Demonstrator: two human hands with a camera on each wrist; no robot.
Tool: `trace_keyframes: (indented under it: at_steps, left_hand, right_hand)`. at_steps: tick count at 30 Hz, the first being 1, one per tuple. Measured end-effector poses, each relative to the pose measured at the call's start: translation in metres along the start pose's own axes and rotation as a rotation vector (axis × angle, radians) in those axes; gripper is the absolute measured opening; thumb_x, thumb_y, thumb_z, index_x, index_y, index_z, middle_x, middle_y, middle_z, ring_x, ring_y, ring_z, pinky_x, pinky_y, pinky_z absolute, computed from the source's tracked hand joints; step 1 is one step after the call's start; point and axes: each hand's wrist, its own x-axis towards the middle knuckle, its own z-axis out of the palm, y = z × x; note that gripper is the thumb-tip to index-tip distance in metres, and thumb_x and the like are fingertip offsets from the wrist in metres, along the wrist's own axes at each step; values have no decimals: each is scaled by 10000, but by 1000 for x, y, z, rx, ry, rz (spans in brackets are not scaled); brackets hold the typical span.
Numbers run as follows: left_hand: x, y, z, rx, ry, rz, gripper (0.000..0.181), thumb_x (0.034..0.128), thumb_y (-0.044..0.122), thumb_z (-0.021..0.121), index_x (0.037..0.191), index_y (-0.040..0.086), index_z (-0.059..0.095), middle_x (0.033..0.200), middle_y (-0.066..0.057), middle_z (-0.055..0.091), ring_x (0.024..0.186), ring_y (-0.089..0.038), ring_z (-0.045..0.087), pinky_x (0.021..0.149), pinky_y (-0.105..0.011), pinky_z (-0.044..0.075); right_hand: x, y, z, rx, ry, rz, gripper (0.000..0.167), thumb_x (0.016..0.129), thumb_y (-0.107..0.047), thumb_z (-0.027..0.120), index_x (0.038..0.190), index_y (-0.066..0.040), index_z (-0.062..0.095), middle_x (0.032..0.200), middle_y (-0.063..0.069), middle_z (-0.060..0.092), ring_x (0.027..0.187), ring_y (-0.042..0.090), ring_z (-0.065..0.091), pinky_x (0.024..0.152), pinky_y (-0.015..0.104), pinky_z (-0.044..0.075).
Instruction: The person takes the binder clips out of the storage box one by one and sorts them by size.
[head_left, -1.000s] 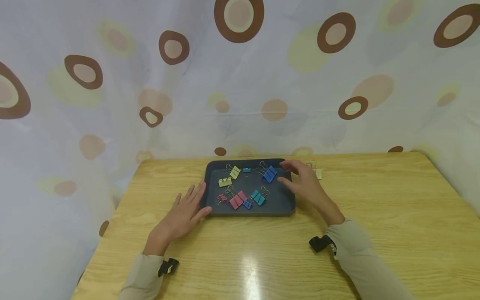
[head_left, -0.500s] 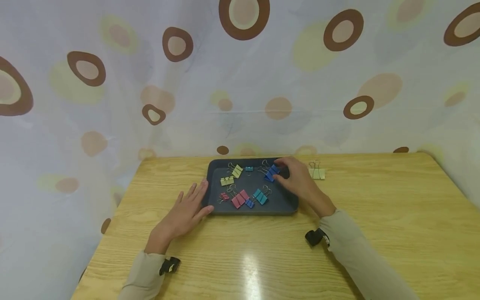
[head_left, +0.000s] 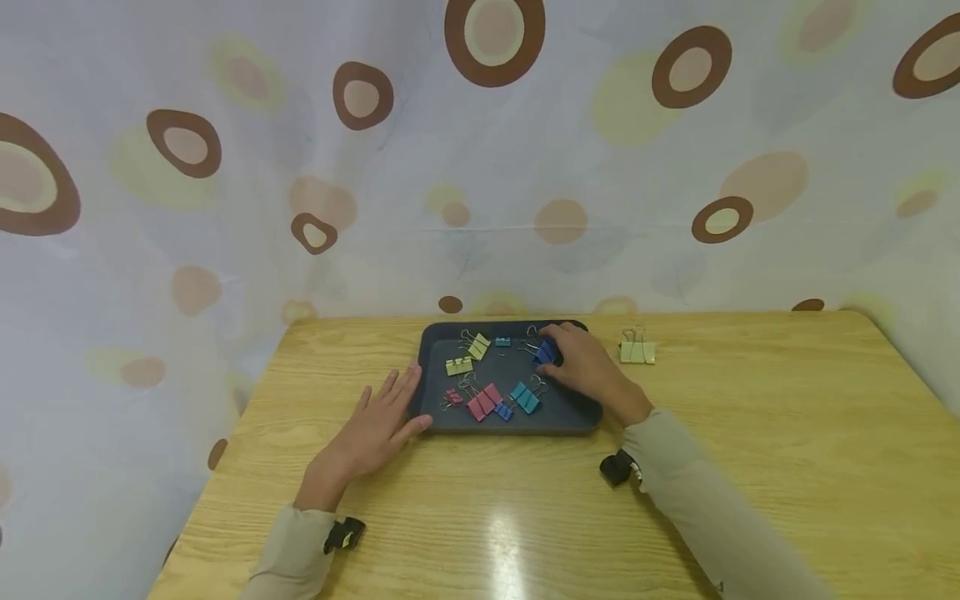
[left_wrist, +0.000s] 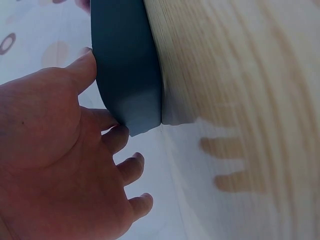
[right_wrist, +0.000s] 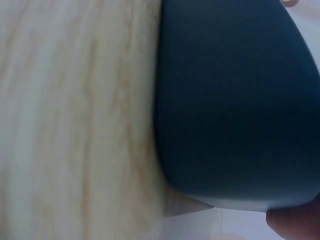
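Observation:
In the head view, a dark grey tray [head_left: 558,417] holds several binder clips. My right hand [head_left: 592,367] reaches over its right side, thumb and forefinger curled about a large blue binder clip [head_left: 546,353], which is partly hidden. My left hand [head_left: 375,425] touches the tray's left edge with fingers spread; in the left wrist view, the left hand [left_wrist: 65,150] has its thumb and forefinger against the outer wall of the tray [left_wrist: 127,70]. Also in the tray lie a large pink clip [head_left: 485,402], a teal clip [head_left: 527,397] and a small blue clip [head_left: 504,412].
Yellow clips [head_left: 459,367], a small teal clip [head_left: 502,342] and a small pink clip [head_left: 453,397] share the tray. A yellow binder clip [head_left: 637,352] stands on the wooden table [head_left: 750,433] to its right. Behind hangs a patterned curtain [head_left: 480,183].
My right hand has moved left and its fingers have closed in around the large blue clip. The left hand has stayed at the tray's edge. The view has shifted slightly.

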Motion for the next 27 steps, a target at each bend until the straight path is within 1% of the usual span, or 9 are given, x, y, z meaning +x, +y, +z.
trace_keyframes:
  at_steps: [4, 9, 14, 17, 20, 24, 27]
  left_hand:
    - [2, 1, -1, 7, -1, -1, 779, 1090, 484, 441, 1652, 77, 87, 1710, -86, 86, 1562, -381, 89, 1196, -679, 78]
    - [1, 2, -1, 8, -5, -7, 778, 1091, 475, 443, 1650, 68, 85, 1710, -89, 76, 1562, -386, 83, 1198, -676, 66]
    - [0, 2, 2, -3, 5, -5, 779, 1089, 475, 448, 1651, 60, 102, 1710, -91, 91, 1561, -390, 90, 1198, -677, 63]
    - [0, 2, 2, -8, 4, -6, 781, 1087, 478, 450, 1653, 68, 102, 1710, -90, 100, 1561, -388, 96, 1200, -673, 64]
    - [0, 2, 2, -9, 1, -10, 781, 1086, 481, 450, 1655, 76, 101, 1710, -90, 104, 1561, -385, 97, 1202, -669, 60]
    - [0, 2, 1, -3, 3, -9, 777, 1088, 483, 445, 1655, 75, 105, 1709, -88, 107, 1561, -385, 97, 1202, -669, 66]
    - [0, 1, 0, 2, 5, -11, 773, 1090, 477, 443, 1653, 68, 106, 1709, -92, 107, 1561, -387, 95, 1202, -669, 66]
  right_hand:
    - [-1, -1, 2, -39, 6, -2, 545, 872, -233, 850, 1314, 7, 642, 1201, 225, 660, 1067, 378, 639, 909, 528, 535]
    - [-2, -1, 2, -36, 27, -13, 525, 863, -249, 857, 1277, 8, 660, 1164, 208, 674, 1034, 366, 642, 887, 529, 534]
    - [-2, 4, 3, 56, 52, -10, 505, 853, -248, 861, 1245, 4, 665, 1150, 195, 679, 1028, 344, 636, 896, 521, 522]
    - [-3, 5, 1, 115, 86, -7, 486, 852, -234, 856, 1235, -2, 667, 1204, 209, 665, 1076, 354, 628, 921, 525, 517]
    - [-7, 4, -3, 157, 129, -5, 467, 848, -217, 858, 1223, -10, 672, 1238, 216, 646, 1076, 357, 628, 904, 522, 529]
    - [-15, 3, -9, 217, 166, -17, 448, 843, -166, 865, 1206, 6, 666, 1192, 222, 634, 966, 340, 661, 813, 491, 573]
    - [-19, 4, -13, 269, 181, -29, 440, 841, -125, 864, 1196, 25, 651, 1161, 225, 634, 924, 336, 681, 785, 463, 598]
